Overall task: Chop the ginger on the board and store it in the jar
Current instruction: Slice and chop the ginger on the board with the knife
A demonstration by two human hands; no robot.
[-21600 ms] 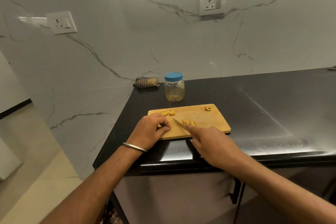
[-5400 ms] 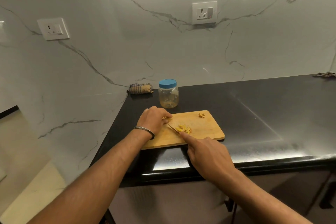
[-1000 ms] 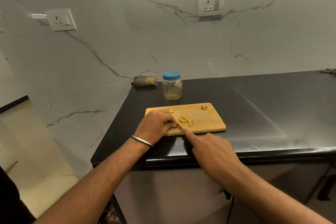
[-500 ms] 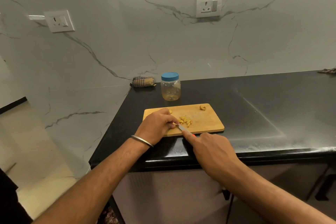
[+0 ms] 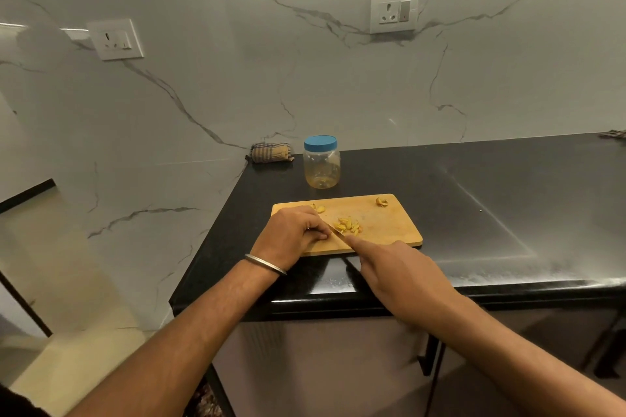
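A wooden cutting board (image 5: 389,227) lies near the front edge of the black counter. A small heap of chopped ginger (image 5: 348,225) sits at its middle; one loose piece (image 5: 382,202) lies at the far right corner and another (image 5: 318,208) near the far left. My left hand (image 5: 292,234) rests on the board's left part with fingers curled; whatever is under them is hidden. My right hand (image 5: 403,278) grips a knife (image 5: 336,231), index finger stretched along the blade, its tip beside the heap. A clear jar with a blue lid (image 5: 321,161) stands behind the board.
A rolled checked cloth (image 5: 271,152) lies in the counter's back left corner against the marble wall. Another cloth (image 5: 614,135) shows at the far right edge. The black counter (image 5: 491,200) stretches to the right. Two wall sockets (image 5: 394,10) sit above.
The knife blade has shifted slightly beside the heap of chopped ginger. Both hands stay in about the same place on the board.
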